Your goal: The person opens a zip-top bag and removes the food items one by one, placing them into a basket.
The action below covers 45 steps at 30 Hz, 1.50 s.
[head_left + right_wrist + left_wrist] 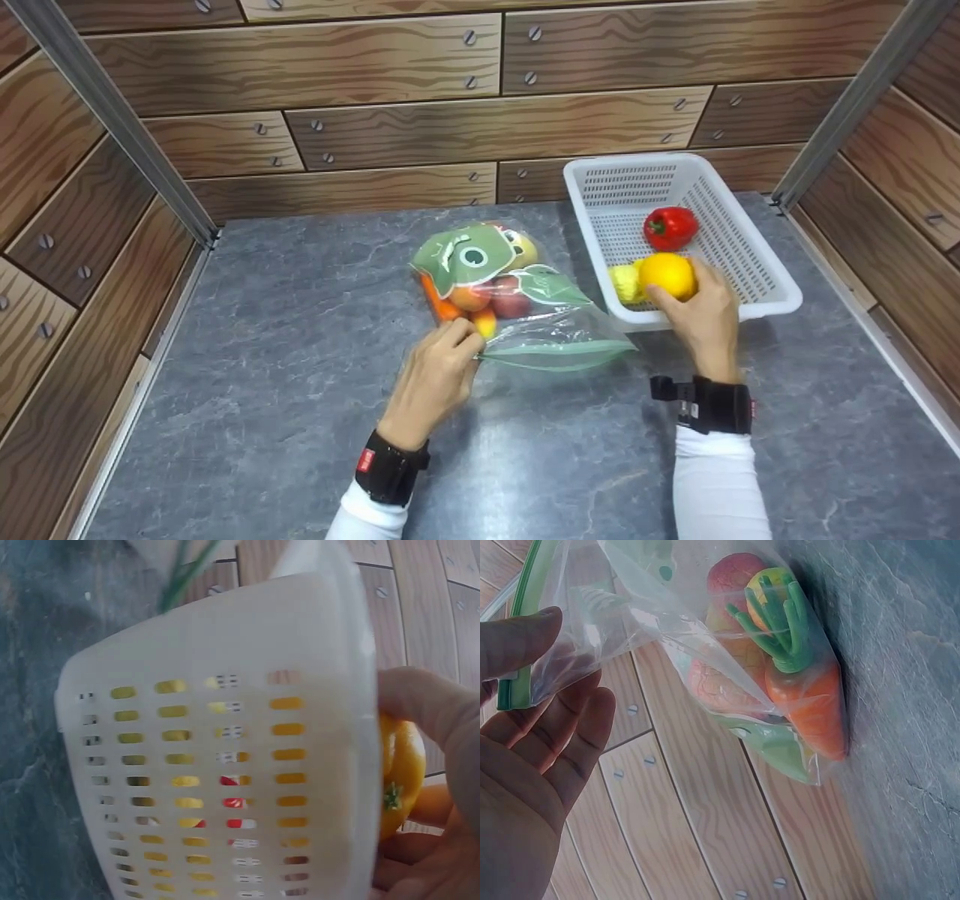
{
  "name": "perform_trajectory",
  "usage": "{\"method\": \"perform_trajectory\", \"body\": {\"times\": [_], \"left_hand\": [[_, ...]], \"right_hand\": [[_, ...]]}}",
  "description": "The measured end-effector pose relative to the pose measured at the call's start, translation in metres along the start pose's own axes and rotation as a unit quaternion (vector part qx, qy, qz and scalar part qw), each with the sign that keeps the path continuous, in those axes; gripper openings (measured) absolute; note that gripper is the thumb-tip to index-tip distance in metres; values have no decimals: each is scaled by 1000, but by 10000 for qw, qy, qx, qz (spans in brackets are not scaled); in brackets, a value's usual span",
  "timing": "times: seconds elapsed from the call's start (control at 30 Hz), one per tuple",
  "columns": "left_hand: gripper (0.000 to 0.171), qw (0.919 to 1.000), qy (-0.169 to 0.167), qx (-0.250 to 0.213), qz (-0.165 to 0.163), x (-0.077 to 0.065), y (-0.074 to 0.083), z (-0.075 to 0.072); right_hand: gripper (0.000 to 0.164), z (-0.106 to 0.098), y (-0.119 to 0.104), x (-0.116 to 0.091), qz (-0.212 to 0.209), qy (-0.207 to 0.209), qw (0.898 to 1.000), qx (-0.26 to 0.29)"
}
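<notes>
My left hand (439, 371) pinches the green zip edge of a clear zip bag (555, 334) near its left corner, with the thumb and fingers on either side in the left wrist view. Inside the bag lie a carrot (810, 701) with green leaves, a dark red round fruit (511, 298), an orange-coloured round fruit (469, 298) and other produce, partly behind a printed green face. My right hand (705, 319) grips a yellow-orange orange (666, 275) at the near rim of a white basket (780, 296). The basket's near wall hides part of that orange in the right wrist view.
In the basket, a red bell pepper (671, 228) lies toward the middle, and a pale yellow bumpy piece (625, 283) sits left of the orange. The basket stands at the back right of a grey marbled table (300, 360). Wood-patterned panels (390, 67) enclose the back and sides.
</notes>
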State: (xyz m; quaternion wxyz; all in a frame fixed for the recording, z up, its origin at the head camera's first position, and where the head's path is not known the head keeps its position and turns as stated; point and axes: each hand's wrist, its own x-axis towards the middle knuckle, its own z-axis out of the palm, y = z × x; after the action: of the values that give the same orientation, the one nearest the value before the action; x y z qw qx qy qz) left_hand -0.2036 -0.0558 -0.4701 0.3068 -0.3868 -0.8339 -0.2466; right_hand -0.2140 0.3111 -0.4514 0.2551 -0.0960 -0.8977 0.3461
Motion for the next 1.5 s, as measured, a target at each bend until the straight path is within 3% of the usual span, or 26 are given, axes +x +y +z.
{"method": "perform_trajectory", "body": {"times": [0.23,0.57,0.7,0.9,1.07,1.27,1.4,1.5], "left_hand": [[22,10000,-28,-17,-20,1,0,-1],[23,10000,-17,45,10,2,0,-2],[22,10000,-22,53,11,3,0,-2],[25,10000,32,-31,67,4,0,-1],[24,10000,17,-35,59,4,1,-1],[24,10000,-17,-45,23,2,1,-1],[25,10000,-28,-59,-10,2,2,-2],[25,10000,-21,-69,-19,1,2,-3]], "right_hand": [[41,4,4,1,-244,271,9993,-80],[34,2,-11,1,-389,129,9991,135],[34,1,-19,-1,-634,193,9968,441],[34,-1,-37,-6,-1410,433,9830,1094],[34,-5,-54,-14,-1735,406,9756,1283],[33,-6,-71,-23,-2147,-115,9568,1959],[34,-5,-82,-29,-2417,-514,9450,2142],[34,-4,-89,-34,-2776,-845,9302,2247]]}}
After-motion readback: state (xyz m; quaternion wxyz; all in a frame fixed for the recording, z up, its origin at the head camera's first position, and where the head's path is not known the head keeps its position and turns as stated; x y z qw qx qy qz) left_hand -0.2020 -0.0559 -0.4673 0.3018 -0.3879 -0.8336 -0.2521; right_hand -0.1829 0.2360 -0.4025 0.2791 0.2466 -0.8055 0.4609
